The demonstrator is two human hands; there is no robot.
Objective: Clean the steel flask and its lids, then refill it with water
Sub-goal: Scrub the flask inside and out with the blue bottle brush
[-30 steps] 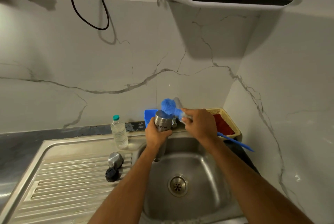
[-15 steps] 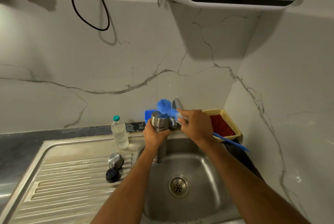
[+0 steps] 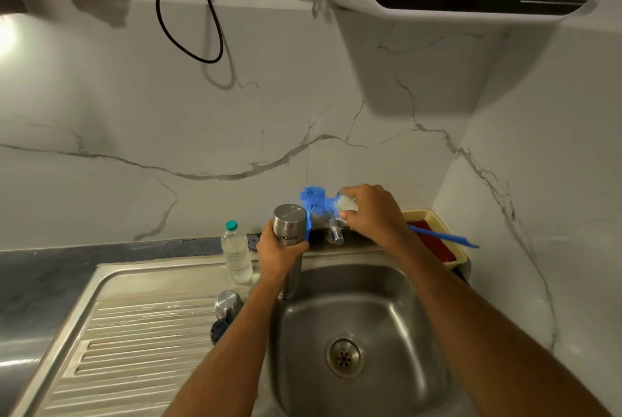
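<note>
Nearest you, the sink [image 3: 397, 285] basin with its drain [image 3: 345, 357], and the ribbed drainboard [image 3: 134, 349] to its left. On the drainboard's right edge sit the two lids: a black cap [image 3: 218, 330] and just behind it a steel cap [image 3: 228, 303], close together (touching or not, cannot tell). Behind those, a plastic water bottle [image 3: 236, 253] stands upright. Your left hand [image 3: 281, 253] is wrapped around the steel flask [image 3: 290, 228], held upside down over the basin's back left corner, its mouth pointing down. Your right hand [image 3: 372, 211] is clamped on the blue brush [image 3: 316, 201] near its bristle head, handle sticking out right; the bristles are just beside the flask's raised base. Tap [image 3: 336, 231] between the hands. Yellow basket [image 3: 434, 218] at the back right on the desk [image 3: 50, 268].
</note>
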